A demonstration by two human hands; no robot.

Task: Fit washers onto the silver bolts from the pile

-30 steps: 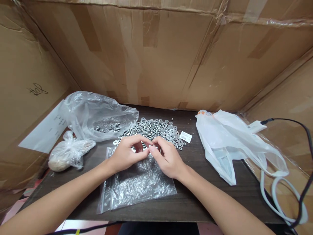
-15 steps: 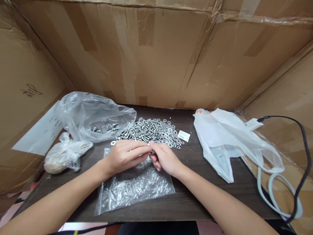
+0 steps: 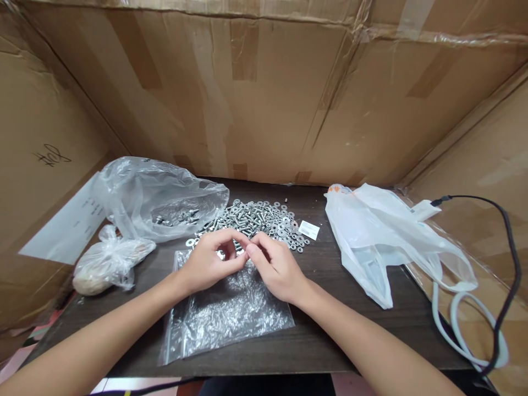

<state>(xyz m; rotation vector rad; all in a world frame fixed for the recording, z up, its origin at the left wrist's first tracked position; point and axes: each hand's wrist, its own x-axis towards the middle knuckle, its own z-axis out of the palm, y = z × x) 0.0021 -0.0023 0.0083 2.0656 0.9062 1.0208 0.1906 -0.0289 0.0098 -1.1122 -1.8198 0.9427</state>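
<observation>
My left hand [image 3: 215, 257] is closed in a pinch, thumb and forefinger curved into a ring. Its fingertips meet those of my right hand [image 3: 278, 267], which is pinched too, its thumb pointing up and left. Whatever lies between the fingertips is hidden. Just behind both hands spreads a pile of metal bolts [image 3: 251, 213], with flat washers [image 3: 284, 223] and small nuts [image 3: 300, 249] along its right side. Beneath the hands lies a clear zip bag [image 3: 235, 313], flat on the dark table [image 3: 322, 335].
A large clear plastic bag [image 3: 165, 190] with some bolts inside lies back left, near a knotted bag [image 3: 109, 264]. On the right are a white plastic bag [image 3: 363, 231], a black cable [image 3: 513, 242] and a small white label [image 3: 308, 230]. Cardboard walls [image 3: 280, 99] enclose the table.
Both hands have turned at the fingertips, and the left thumb and forefinger have opened into a ring. A small metal piece glimpsed between the hands before is now hidden.
</observation>
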